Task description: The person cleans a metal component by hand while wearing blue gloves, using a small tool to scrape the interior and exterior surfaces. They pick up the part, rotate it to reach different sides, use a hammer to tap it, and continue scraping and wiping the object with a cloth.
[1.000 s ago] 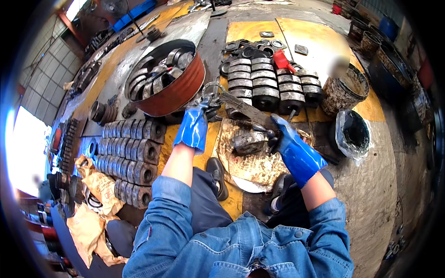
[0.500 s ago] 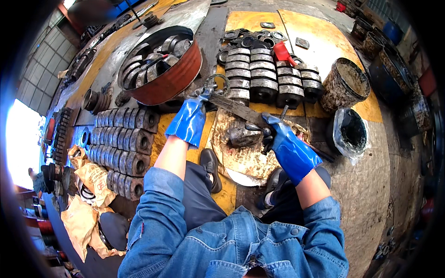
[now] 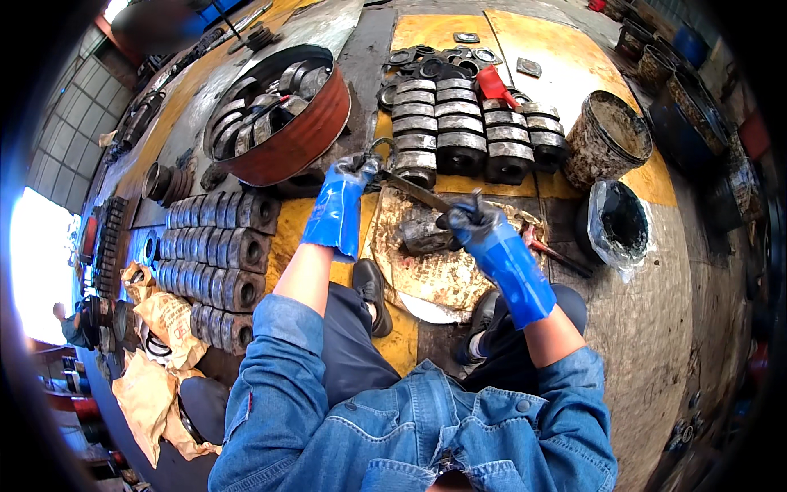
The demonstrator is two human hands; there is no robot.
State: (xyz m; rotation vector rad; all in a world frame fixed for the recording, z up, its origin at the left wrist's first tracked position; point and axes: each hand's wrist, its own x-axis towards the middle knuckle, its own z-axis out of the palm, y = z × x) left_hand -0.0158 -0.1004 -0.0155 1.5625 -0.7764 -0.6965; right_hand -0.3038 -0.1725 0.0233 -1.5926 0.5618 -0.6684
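Both my hands wear shiny blue gloves stained dark at the fingers. My left hand (image 3: 346, 193) is closed on a thin dark metal ring (image 3: 384, 148), which sticks out past its fingertips. In my right hand (image 3: 488, 234) is a long flat metal bar (image 3: 418, 193), gripped near one end. Its other end reaches up and left to the ring beside my left fingers; whether they touch, I cannot tell. A dark greasy metal block (image 3: 425, 232) sits below the bar on a stained pale sheet (image 3: 443, 287), partly hidden by my right hand.
Several rows of metal blocks stand ahead (image 3: 459, 123) and at left (image 3: 217, 246). A red scoop (image 3: 494, 86) lies on the far rows. A red tub (image 3: 303, 135) holds metal parts. At right are a dirty bucket (image 3: 608, 135), a bag-lined bucket (image 3: 619, 225) and a dark-handled tool (image 3: 561, 258).
My right hand has turned, with its fingers now curled upward, and the bar looks narrower, seen more edge-on. My left hand stays almost in place with the ring.
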